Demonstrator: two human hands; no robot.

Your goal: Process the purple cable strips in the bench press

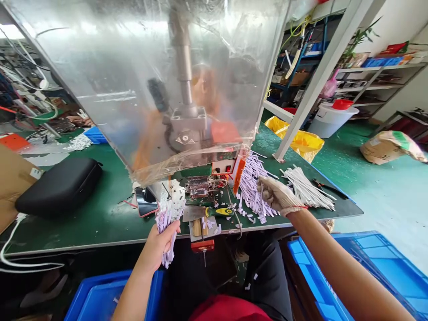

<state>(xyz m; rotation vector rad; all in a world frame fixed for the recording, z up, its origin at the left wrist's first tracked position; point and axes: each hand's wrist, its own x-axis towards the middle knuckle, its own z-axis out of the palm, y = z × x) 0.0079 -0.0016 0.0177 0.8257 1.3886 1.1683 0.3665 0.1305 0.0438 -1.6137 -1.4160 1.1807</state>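
Strip bundle [169,218] gripped in left hand [156,246], axis forward; loose pile [251,185] spread left of nearer right hand [279,195], fingers curled, hold can't be told

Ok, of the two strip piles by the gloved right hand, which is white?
The far-right pile, past the gloved right hand, beside the black-handled tool; the other pile, by the orange panel, is pale purple.

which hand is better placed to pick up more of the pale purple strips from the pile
Likely the right: the gloved right hand is at the pile of strips, while the left hand grips a bundle farther away.
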